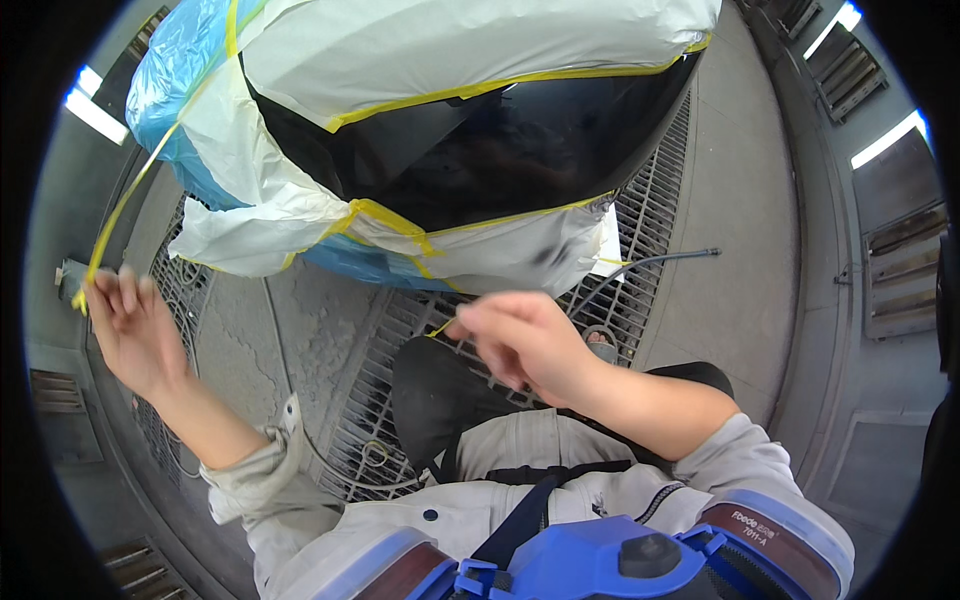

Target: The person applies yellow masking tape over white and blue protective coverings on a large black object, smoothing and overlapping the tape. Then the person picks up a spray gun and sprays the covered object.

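At the far left, my left hand (140, 335) is raised and closed on the end of a long strip of yellow masking tape (118, 215). The strip stretches from those fingers up to the masked car part ahead. My right hand (525, 340) hovers above my knee, slightly blurred, with a short piece of yellow tape (440, 328) at its fingertips. In front stands a glossy black car panel (480, 150), framed by white masking paper (450, 40) with yellow tape along its edges. Blue plastic film (160, 110) covers its left side.
Metal floor grating (655, 200) runs under the car, with concrete beside it. A dark hose (660, 257) lies right of the car, and a thin cable (275, 330) trails at left. A blue respirator (610, 560) hangs at my chest. Lit lamps (890, 140) line the walls.
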The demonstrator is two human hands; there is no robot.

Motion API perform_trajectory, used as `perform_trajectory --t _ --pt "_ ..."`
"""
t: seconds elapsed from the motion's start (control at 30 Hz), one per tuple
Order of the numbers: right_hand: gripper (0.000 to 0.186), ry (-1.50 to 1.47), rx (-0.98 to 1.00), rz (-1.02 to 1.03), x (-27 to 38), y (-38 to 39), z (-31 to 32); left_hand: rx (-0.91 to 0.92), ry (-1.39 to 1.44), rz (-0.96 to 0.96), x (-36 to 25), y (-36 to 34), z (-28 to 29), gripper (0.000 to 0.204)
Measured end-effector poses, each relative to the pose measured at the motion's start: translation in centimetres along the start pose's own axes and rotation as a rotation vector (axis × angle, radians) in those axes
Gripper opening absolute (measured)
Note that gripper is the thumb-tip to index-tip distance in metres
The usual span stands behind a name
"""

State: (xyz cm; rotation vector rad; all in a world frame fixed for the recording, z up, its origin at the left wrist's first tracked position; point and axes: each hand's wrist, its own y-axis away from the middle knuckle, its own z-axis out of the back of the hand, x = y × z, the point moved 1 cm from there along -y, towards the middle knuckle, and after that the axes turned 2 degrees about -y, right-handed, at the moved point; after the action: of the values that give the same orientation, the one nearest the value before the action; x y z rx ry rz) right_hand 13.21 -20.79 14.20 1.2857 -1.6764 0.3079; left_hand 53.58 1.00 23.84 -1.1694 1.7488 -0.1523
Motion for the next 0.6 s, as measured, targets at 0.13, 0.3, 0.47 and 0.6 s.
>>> perform_trajectory --t 0.13,0.3,0.47,0.6 --pt "0.031 0.195 -0.129 -0.06 -1.6 4.0 6.1 -0.295 -0.034 0.01 -0.8 8.1 7.7 0.018" --pt "0.021 0.35 -0.471 -0.04 -2.8 9.3 13.4 -0.445 -0.689 0.25 2.6 17.5 12.2 0.02" --pt "0.015 0.768 -0.658 0.091 -2.9 14.8 17.2 -0.183 -1.154 0.568 8.2 19.8 9.7 0.016" --pt "0.019 1.536 -0.651 0.204 -1.7 18.5 18.7 -0.381 -1.008 0.55 17.4 21.2 8.2 0.019"
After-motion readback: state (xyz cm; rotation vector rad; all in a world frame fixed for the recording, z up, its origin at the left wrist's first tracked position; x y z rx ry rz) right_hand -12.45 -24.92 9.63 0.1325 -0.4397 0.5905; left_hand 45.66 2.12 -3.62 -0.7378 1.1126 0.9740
